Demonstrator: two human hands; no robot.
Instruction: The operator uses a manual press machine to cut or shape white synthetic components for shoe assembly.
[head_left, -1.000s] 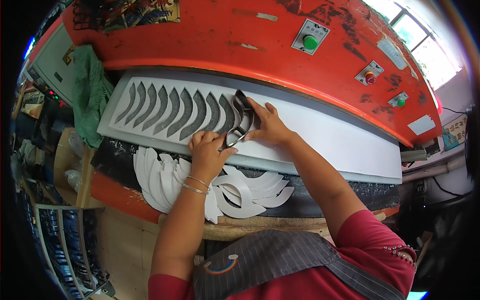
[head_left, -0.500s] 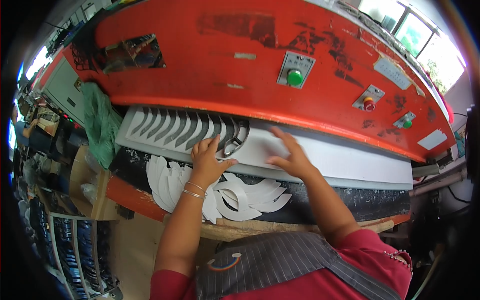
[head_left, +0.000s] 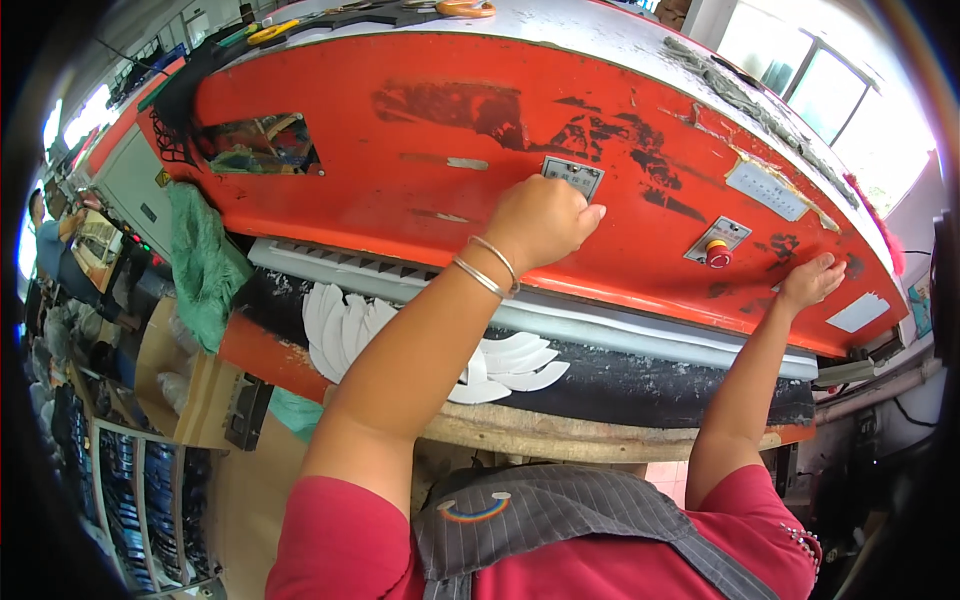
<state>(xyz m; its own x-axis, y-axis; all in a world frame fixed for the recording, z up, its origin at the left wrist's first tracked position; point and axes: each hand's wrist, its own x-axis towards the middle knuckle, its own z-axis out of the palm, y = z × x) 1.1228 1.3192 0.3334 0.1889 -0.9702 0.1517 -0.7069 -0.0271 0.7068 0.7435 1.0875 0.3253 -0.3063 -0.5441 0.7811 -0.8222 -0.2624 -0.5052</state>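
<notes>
"Where are the hands sitting?"
"Left grip (head_left: pixel 545 222) is covering part of a button plate (head_left: pixel 574 170) on the red panel (head_left: pixel 370 205); its closure, I can't tell. Right grip (head_left: pixel 812 281) is sitting uncurled there."
"Around?"
"White pieces (head_left: pixel 517 367) are lying on the black counter (head_left: pixel 650 396); a window (head_left: pixel 832 95) is glowing."

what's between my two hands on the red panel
In the head view, a red button on a metal plate sits on the red panel between the left hand and right hand.

Pieces (head_left: pixel 515 368) on ledge (head_left: pixel 660 392), board (head_left: pixel 620 322) behind
</notes>
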